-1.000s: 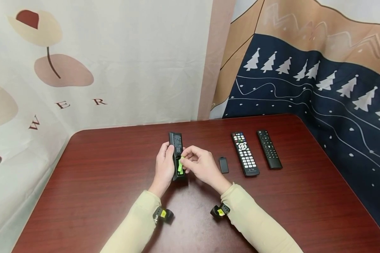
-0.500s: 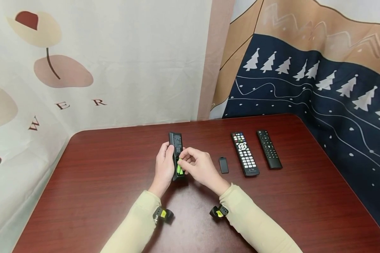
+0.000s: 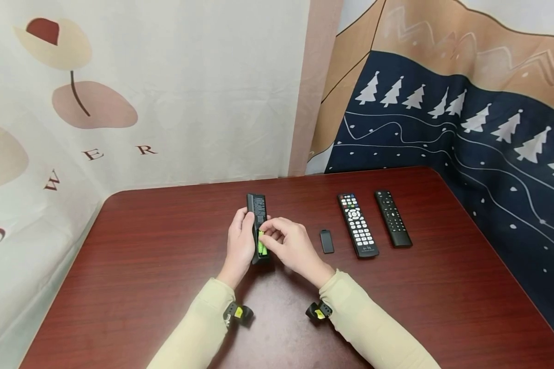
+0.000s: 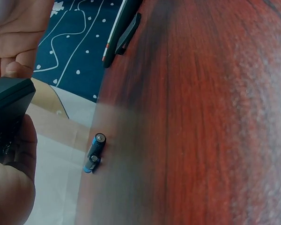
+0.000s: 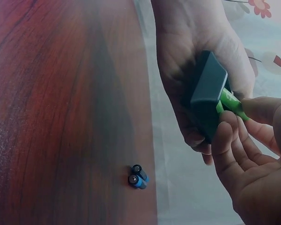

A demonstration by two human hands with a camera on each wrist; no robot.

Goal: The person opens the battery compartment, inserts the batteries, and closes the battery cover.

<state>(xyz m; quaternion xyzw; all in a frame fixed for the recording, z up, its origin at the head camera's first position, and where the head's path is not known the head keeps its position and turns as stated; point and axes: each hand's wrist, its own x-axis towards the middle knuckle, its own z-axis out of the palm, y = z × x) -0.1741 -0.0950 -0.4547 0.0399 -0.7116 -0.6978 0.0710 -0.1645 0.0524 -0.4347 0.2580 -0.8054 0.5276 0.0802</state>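
Observation:
My left hand point(image 3: 240, 245) grips a black remote control point(image 3: 257, 206), back side up, with its battery compartment uncovered. Two green batteries point(image 3: 262, 248) show side by side in the compartment. With thumb and fingertips, my right hand point(image 3: 294, 244) pinches the upper end of one of them. From the right wrist view, that green battery point(image 5: 232, 101) sticks out at a slant past the remote's edge point(image 5: 210, 86). A small black battery cover point(image 3: 327, 241) lies on the table to the right of the hands.
Two more black remotes lie face up further right, one with white buttons point(image 3: 357, 225), one slimmer point(image 3: 393, 219). Two blue-and-black batteries point(image 5: 139, 180) lie on the table, seen in both wrist views. Printed curtains point(image 3: 212, 102) hang behind the dark red table point(image 3: 157, 266).
My right hand has shifted slightly left and the pinched battery has tipped closer into line with the compartment. The left hand and the remote have stayed put.

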